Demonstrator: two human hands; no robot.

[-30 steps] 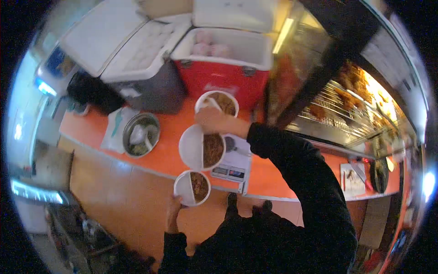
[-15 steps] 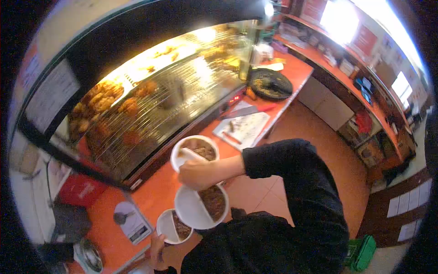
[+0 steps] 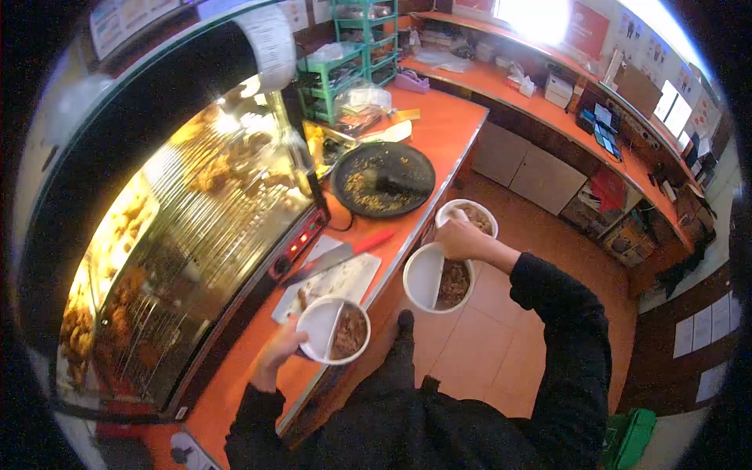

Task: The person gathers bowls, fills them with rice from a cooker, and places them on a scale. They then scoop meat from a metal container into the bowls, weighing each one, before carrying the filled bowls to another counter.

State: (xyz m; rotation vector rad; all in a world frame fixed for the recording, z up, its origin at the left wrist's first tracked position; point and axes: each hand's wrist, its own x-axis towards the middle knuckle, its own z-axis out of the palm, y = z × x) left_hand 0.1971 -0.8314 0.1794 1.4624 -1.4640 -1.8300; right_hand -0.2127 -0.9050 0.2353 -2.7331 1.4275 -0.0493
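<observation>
My left hand [image 3: 282,346] grips the rim of a white divided bowl [image 3: 317,329] with brown chopped food in one half. My right hand [image 3: 462,239] is closed where two more such bowls meet. One of these, the near bowl [image 3: 423,276], holds brown food on its right side. The far bowl [image 3: 480,218] sits just beyond my fingers, with similar food inside. Both right-hand bowls are in the air over the floor, past the counter edge. The left bowl is above a white cutting board [image 3: 352,280], on which a knife with a red handle [image 3: 374,242] lies.
A lit glass display case [image 3: 211,211] with fried food stands on the left of the orange counter [image 3: 450,117]. A round black tray [image 3: 384,178] with crumbs lies farther along it. Green shelving [image 3: 368,39] is behind. Orange tiled floor [image 3: 501,313] shows on the right.
The view has swung along the counter toward the black tray. Both hands have carried their bowls along with it, and the right-hand bowls are now farther from the left one.
</observation>
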